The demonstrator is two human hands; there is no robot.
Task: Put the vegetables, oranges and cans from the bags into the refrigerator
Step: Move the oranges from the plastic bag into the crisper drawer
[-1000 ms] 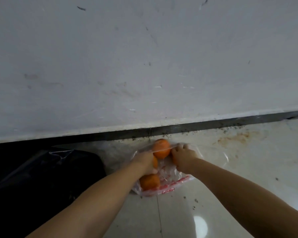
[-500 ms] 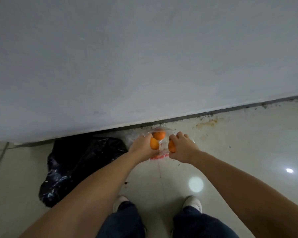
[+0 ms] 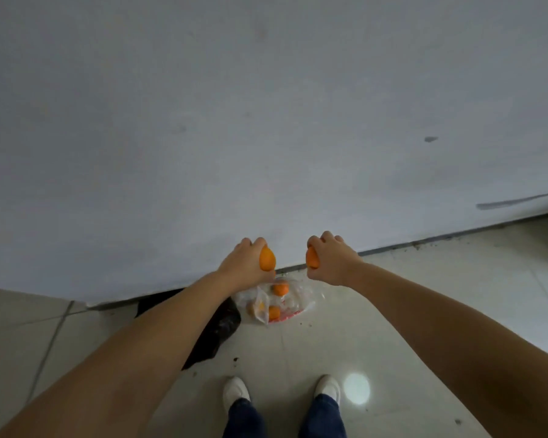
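A home interior is showing: glossy tiled floor [image 3: 393,327], scuffed white wall [image 3: 266,121], grocery bags [image 3: 285,298] lying at its base.

A broad pale grey wall [image 3: 266,121] fills most of the view, plain and dimly lit, with a few faint smudges and one dark streak [image 3: 516,201] low on its right side. Where it meets the floor [image 3: 424,311] runs a dark skirting line [image 3: 424,245], speckled with dirt along the joint. The floor is glossy cream tile — grout lines [image 3: 49,346] show at the left — and one round glare spot [image 3: 356,389] shines on it.
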